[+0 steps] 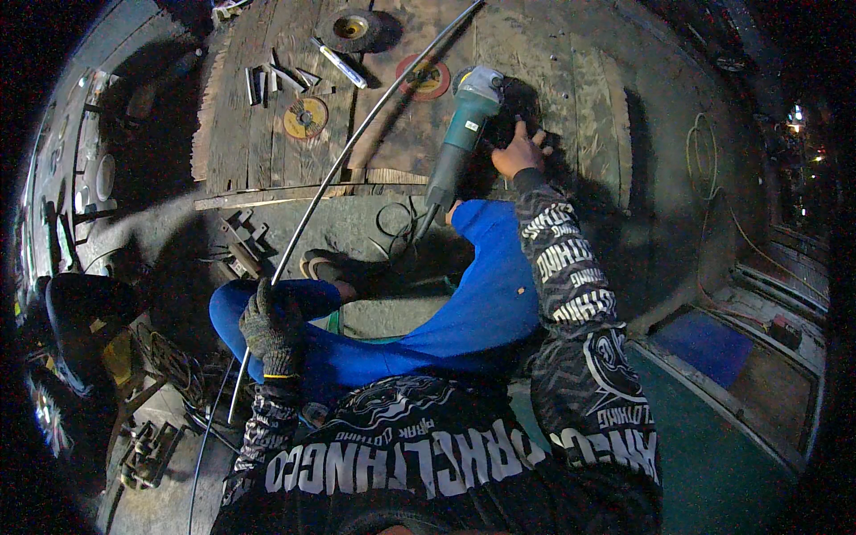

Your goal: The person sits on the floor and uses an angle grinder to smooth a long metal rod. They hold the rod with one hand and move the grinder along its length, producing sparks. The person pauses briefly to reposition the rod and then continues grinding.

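Observation:
My left hand (270, 328), in a grey knit glove, is closed round a long thin metal rod (308, 217). The rod runs from beside my left knee up across the wooden tabletop, past its far edge. My right hand (520, 153) is bare and reaches over the table with its fingers apart, nothing seen in them. Just left of it lies a green angle grinder (465, 127) with a grey head, its handle and cord hanging past the table's near edge. Dark shadow hides what lies beyond my right fingertips.
On the wooden table (571, 116) lie two cutting discs, a nearer one (306, 118) and a farther one (423, 80). A round wheel (350, 30), a white marker pen (340, 62) and several short metal pieces (285, 77) lie farther left. Metal brackets (242, 242) rest below the edge.

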Demonstrator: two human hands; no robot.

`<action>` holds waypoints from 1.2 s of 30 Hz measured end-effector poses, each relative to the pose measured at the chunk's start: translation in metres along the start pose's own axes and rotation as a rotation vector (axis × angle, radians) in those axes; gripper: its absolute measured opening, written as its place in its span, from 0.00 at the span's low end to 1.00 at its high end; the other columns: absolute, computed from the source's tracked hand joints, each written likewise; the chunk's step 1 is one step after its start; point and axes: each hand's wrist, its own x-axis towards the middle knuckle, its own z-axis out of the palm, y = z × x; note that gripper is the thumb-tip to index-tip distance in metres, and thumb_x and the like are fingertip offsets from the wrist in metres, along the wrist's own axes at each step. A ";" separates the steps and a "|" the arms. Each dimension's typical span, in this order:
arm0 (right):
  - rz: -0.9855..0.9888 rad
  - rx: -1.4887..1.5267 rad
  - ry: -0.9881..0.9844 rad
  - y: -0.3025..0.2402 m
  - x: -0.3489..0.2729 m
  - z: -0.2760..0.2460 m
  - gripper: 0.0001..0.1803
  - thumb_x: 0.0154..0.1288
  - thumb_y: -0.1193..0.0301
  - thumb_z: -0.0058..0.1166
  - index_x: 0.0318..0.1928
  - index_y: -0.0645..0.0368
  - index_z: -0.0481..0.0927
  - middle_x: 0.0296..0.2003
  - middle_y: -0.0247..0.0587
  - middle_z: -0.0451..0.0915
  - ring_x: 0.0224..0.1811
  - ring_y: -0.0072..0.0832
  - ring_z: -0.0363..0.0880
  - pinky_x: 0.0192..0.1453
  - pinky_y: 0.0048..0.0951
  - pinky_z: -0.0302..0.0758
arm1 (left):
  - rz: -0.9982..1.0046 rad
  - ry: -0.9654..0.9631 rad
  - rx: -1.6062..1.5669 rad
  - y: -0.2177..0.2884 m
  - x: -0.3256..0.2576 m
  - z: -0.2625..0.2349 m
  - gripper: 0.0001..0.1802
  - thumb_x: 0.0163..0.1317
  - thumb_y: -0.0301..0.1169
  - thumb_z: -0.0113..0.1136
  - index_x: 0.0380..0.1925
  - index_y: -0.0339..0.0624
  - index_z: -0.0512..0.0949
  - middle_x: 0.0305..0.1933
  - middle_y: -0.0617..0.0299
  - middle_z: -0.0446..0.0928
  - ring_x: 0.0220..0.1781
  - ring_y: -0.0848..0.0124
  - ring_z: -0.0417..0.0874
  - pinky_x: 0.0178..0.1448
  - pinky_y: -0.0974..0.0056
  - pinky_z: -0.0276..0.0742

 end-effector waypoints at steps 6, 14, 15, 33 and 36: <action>0.004 -0.030 0.015 0.003 0.003 0.005 0.56 0.56 0.50 0.63 0.80 0.49 0.49 0.77 0.67 0.46 0.81 0.63 0.36 0.81 0.64 0.35 | 0.013 0.011 -0.001 -0.001 -0.001 -0.001 0.32 0.56 0.42 0.67 0.61 0.47 0.75 0.44 0.52 0.81 0.47 0.50 0.82 0.52 0.46 0.74; 0.062 0.021 0.039 -0.004 -0.005 -0.001 0.55 0.56 0.47 0.62 0.79 0.50 0.50 0.77 0.67 0.46 0.81 0.64 0.37 0.81 0.65 0.34 | 0.012 0.010 0.031 -0.006 -0.002 0.003 0.31 0.58 0.43 0.65 0.62 0.47 0.74 0.45 0.52 0.81 0.48 0.50 0.82 0.53 0.45 0.74; 0.060 0.006 0.027 -0.004 -0.006 -0.002 0.55 0.56 0.46 0.62 0.79 0.50 0.50 0.77 0.66 0.46 0.81 0.64 0.37 0.81 0.65 0.34 | 0.001 -0.013 0.038 -0.006 -0.002 0.003 0.31 0.58 0.43 0.65 0.62 0.47 0.74 0.45 0.52 0.81 0.48 0.50 0.82 0.53 0.45 0.74; 0.039 0.017 -0.062 -0.012 -0.017 -0.018 0.58 0.57 0.46 0.56 0.79 0.62 0.44 0.79 0.62 0.45 0.82 0.63 0.31 0.80 0.67 0.29 | 0.068 0.056 -0.028 -0.003 -0.005 -0.003 0.34 0.55 0.40 0.65 0.64 0.45 0.73 0.44 0.51 0.81 0.46 0.49 0.81 0.51 0.45 0.74; 0.067 0.054 -0.018 -0.008 -0.016 -0.013 0.59 0.56 0.45 0.56 0.79 0.61 0.44 0.78 0.66 0.44 0.82 0.64 0.30 0.80 0.68 0.29 | 0.057 0.015 -0.013 -0.001 -0.005 -0.007 0.35 0.55 0.39 0.65 0.64 0.45 0.72 0.45 0.51 0.81 0.47 0.49 0.81 0.52 0.45 0.74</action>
